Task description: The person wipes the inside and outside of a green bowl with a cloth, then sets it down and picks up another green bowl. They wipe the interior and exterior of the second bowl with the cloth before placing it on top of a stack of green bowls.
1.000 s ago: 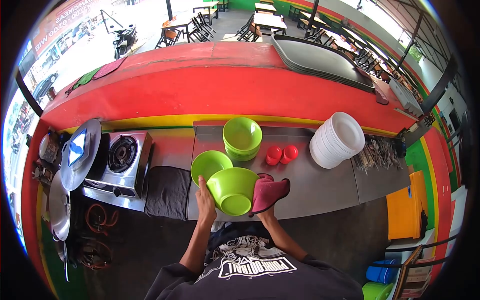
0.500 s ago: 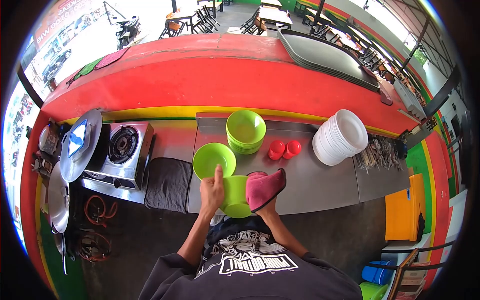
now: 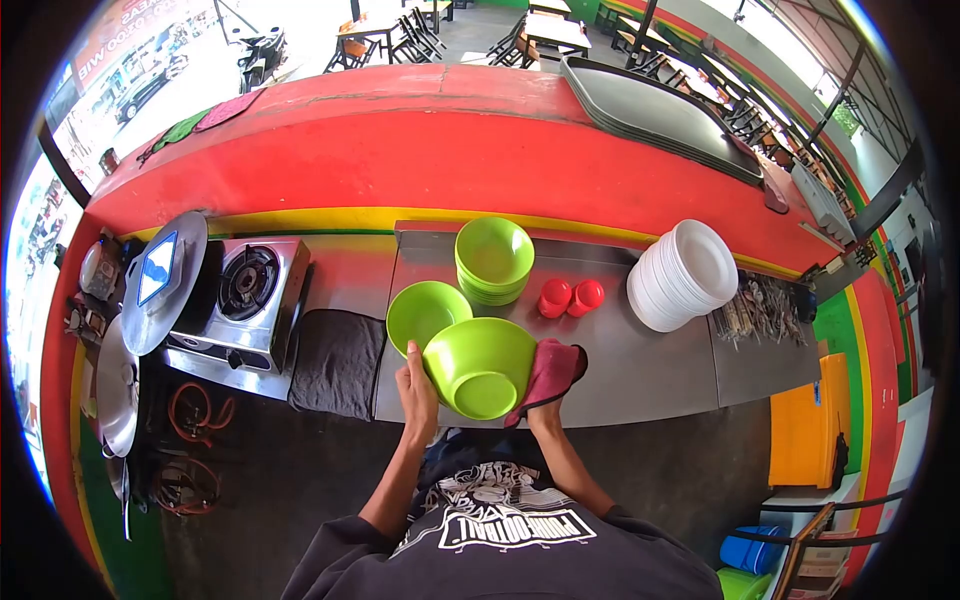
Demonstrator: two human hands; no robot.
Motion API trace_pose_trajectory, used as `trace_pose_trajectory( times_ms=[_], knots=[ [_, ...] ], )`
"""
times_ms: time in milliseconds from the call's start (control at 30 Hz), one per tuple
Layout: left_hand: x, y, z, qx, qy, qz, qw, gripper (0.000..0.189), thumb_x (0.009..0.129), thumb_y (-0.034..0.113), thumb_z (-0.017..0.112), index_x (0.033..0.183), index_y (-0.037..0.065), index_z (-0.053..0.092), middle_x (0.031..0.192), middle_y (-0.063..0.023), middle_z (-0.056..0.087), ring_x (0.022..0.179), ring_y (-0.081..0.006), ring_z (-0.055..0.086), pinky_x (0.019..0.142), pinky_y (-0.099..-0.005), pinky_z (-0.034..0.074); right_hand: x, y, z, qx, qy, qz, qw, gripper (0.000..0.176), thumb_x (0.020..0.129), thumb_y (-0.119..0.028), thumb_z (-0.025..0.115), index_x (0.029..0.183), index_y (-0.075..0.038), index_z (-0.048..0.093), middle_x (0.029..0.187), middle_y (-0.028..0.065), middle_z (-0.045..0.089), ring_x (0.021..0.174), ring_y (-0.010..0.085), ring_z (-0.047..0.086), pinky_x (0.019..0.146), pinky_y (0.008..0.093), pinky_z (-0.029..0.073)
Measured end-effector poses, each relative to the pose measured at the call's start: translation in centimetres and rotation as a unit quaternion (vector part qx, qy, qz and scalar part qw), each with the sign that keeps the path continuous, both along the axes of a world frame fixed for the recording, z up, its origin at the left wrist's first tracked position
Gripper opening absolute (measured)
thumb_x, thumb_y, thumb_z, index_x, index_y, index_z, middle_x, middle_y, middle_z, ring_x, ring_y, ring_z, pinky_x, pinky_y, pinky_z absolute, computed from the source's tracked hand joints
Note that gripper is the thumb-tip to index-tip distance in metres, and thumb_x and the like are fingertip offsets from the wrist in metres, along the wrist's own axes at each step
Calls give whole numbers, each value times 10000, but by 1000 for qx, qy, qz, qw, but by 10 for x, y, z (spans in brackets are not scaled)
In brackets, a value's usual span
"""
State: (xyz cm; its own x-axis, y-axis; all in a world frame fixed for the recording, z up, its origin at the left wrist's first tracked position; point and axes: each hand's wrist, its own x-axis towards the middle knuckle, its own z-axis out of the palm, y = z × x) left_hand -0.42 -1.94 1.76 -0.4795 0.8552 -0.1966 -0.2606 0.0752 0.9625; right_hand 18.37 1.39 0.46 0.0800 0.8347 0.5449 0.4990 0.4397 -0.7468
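A green bowl [image 3: 482, 365] is held between my two hands near the counter's front edge, its underside and foot ring showing. My left hand [image 3: 418, 395] grips its left rim, thumb upward. On the right side, my right hand [image 3: 545, 413] presses a dark pink cloth [image 3: 553, 373] against the bowl; the cloth covers most of the fingers. Just behind the held bowl, another green bowl [image 3: 425, 312] sits open side up, partly overlapped by it. A stack of green bowls [image 3: 494, 252] stands farther back.
Two red cups [image 3: 570, 298] and a stack of white plates [image 3: 675, 280] stand right on the steel counter [image 3: 640, 375], with cutlery [image 3: 765, 308] beyond. A black cloth [image 3: 338, 362] and a gas stove [image 3: 240, 300] are left. Trays [image 3: 660, 115] lie on the red ledge.
The held bowl has been turned so that its outer underside faces up toward me. My right hand and the pink cloth have shifted slightly right and down along its side.
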Motion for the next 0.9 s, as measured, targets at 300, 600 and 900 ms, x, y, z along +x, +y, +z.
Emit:
trace_pose_trajectory(
  times_ms=[300,600,900],
  knots=[
    [-6,1,33,35,177,-161,970,530,1021,410,565,773,-57,610,577,-1,498,591,-71,448,524,-319,380,11,2,16,-38,-94,96,990,131,815,-145,592,811,-52,499,816,127,498,784,339,518,699,419,405],
    [25,-6,30,36,375,-170,910,482,990,379,608,697,-4,624,509,-155,464,445,-244,437,489,-395,383,-17,-13,33,-173,71,268,945,222,913,-22,572,1135,-13,559,1029,94,640,965,179,634,818,309,519],
    [12,0,23,59,8,-21,998,575,1064,395,497,567,107,476,562,85,436,531,-20,312,471,-258,224,-10,4,36,-128,181,163,961,395,880,-82,626,1245,39,535,1128,115,624,1020,211,600,943,331,456]
  ],
)
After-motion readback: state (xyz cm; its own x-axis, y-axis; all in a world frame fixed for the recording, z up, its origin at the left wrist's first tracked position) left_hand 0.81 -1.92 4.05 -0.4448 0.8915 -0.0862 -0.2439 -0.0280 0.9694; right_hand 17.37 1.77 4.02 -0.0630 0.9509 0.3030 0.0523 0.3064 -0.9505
